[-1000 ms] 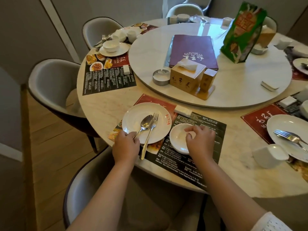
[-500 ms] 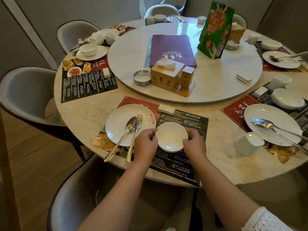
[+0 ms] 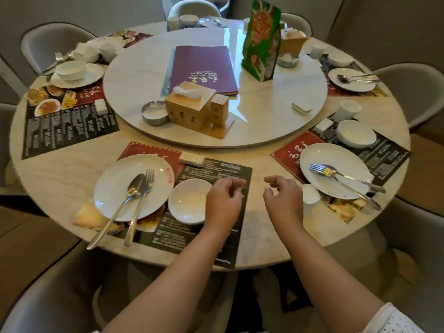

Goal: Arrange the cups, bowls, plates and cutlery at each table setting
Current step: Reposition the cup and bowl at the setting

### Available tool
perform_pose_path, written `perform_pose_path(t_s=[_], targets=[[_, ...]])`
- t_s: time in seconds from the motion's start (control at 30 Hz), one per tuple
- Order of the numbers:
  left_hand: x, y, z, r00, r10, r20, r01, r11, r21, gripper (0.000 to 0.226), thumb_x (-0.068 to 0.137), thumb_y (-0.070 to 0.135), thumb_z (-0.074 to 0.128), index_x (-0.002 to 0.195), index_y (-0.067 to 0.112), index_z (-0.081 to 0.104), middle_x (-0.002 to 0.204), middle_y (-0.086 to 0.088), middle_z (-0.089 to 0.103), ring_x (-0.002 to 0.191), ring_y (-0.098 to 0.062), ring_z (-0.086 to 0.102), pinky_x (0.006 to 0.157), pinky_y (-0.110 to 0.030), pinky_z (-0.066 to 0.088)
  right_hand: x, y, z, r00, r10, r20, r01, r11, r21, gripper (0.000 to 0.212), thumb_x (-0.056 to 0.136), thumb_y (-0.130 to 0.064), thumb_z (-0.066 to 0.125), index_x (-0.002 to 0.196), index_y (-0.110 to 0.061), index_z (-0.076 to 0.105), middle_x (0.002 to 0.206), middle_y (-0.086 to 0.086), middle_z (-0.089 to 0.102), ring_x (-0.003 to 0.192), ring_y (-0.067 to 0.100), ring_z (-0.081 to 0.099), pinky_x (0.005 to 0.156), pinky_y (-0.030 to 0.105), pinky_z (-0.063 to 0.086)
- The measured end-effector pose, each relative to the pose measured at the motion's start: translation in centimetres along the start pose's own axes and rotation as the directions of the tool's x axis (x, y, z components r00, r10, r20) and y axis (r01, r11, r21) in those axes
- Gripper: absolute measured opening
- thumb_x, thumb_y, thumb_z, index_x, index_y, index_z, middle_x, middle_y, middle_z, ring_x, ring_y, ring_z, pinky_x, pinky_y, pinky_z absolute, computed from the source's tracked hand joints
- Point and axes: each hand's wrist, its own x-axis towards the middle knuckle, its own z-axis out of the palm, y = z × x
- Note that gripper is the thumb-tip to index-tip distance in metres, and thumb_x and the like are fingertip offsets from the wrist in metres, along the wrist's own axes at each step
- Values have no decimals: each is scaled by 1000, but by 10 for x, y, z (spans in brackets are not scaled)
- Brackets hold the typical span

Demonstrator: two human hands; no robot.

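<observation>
At your setting sit one plate (image 3: 127, 188), one spoon (image 3: 120, 207), one fork (image 3: 140, 203) and one bowl (image 3: 189, 200). Your left hand (image 3: 223, 203) hovers just right of the bowl, your right hand (image 3: 283, 200) beside it, fingers loosely curled, holding nothing.

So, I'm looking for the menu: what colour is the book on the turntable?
Purple, with pale lettering, seen in the head view.

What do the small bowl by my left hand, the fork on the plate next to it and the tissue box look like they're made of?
Small bowl: glossy white, probably glazed ceramic or porcelain, though melamine could look alike. Fork: polished metal, likely stainless steel, judging by its mirror-like glints. Tissue box: light tan with flat matte sides, seemingly wood or a wood-look board; grain is too blurred to confirm.
</observation>
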Motion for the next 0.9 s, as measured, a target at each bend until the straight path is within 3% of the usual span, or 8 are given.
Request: perform_pose_path(t_s=[0.17,0.3,0.4,0.5,0.6,0.67,0.8,0.9], targets=[[2,14,66,984,-112,140,128,986,-111,24,89,11,58,92,31,69,96,11,71,92,-5,67,86,-31,55,22,39,-36,995,-30,-99,-1,953,-303,30,81,-19,69,110,-28,67,117,3,52,116,24,39,94,36,40],[5,14,88,972,-179,155,192,979,-73,22,90,9,58,99,24,72,96,13,70,89,1,64,79,-16,50,35,62,-46,994,86,72,-56,936,-349,45,79,-33,71,122,-36,57,119,1,45,116,23,37,91,34,42],[6,7,97,956,-248,159,260,964,-62,21,90,9,59,100,22,71,95,13,70,88,0,63,77,-14,47,40,69,-47,976,117,184,-65,961,-269,43,79,-34,72,119,-36,56,110,2,45,114,25,43,75,29,39],[8,-1,103,926,-345,151,361,928,-89,18,92,11,58,102,18,70,92,6,70,86,-10,67,83,-27,55,45,70,-53,983,55,177,-28,988,-151,39,77,-31,75,112,-33,57,105,0,49,106,23,49,76,31,43],[12,4,106,855,-471,217,518,795,-316,21,101,11,46,108,2,64,88,-10,66,73,-18,69,69,-28,59,52,65,-55,986,43,164,-65,989,132,36,75,-30,78,104,-35,57,104,-5,57,98,16,55,79,35,51],[16,14,101,809,-508,297,588,679,-439,27,104,16,42,103,-3,61,84,-15,67,67,-20,70,62,-26,59,54,57,-54,982,56,181,-117,930,349,35,74,-27,79,100,-36,57,103,-9,59,96,15,58,81,40,55],[25,26,78,788,-476,391,606,487,-629,29,103,16,45,111,-6,62,100,-25,68,82,-26,71,72,-29,61,53,44,-48,963,19,269,-168,823,543,38,75,-20,79,102,-34,57,109,-6,58,98,18,60,78,39,59],[35,27,57,808,-496,318,568,510,-646,28,100,15,51,117,-5,62,109,-24,68,96,-28,70,78,-32,60,54,38,-41,951,-97,293,-76,846,528,44,75,-19,79,110,-35,57,112,-12,54,102,11,55,80,34,56]])
